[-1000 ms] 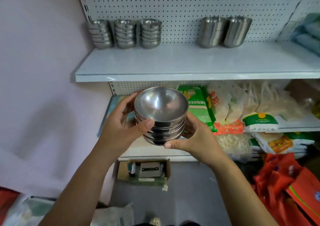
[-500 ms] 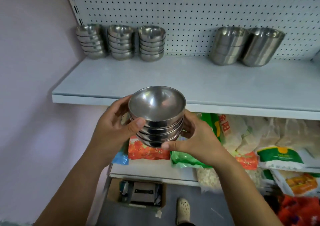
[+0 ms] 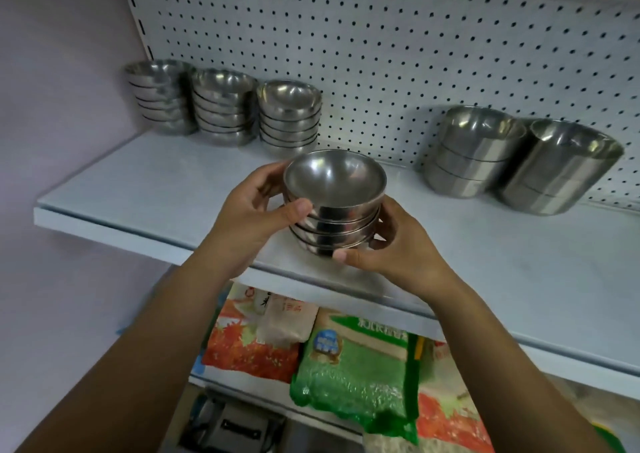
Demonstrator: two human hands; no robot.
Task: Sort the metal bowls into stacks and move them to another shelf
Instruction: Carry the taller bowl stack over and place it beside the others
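A stack of several small metal bowls (image 3: pixel 334 206) is held over the front part of the white upper shelf (image 3: pixel 145 189). My left hand (image 3: pixel 252 213) grips its left side, thumb on the top bowl's wall. My right hand (image 3: pixel 391 248) grips the right side, thumb under the lowest bowl. Whether the stack touches the shelf cannot be told. Three stacks of the same small bowls (image 3: pixel 289 116) stand at the back left against the pegboard. Two stacks of larger, deeper bowls (image 3: pixel 474 151) stand at the back right.
The pegboard back wall (image 3: pixel 381 36) rises behind the shelf and a pink wall (image 3: pixel 52 106) closes the left side. Below, a lower shelf carries bagged food, among them a green bag (image 3: pixel 356 376) and an orange bag (image 3: pixel 249 345). A cardboard box (image 3: pixel 225 425) lies on the floor.
Both hands have lifted the bowl stack from below the shelf edge up and forward over the upper shelf. The view has moved closer to the shelf.
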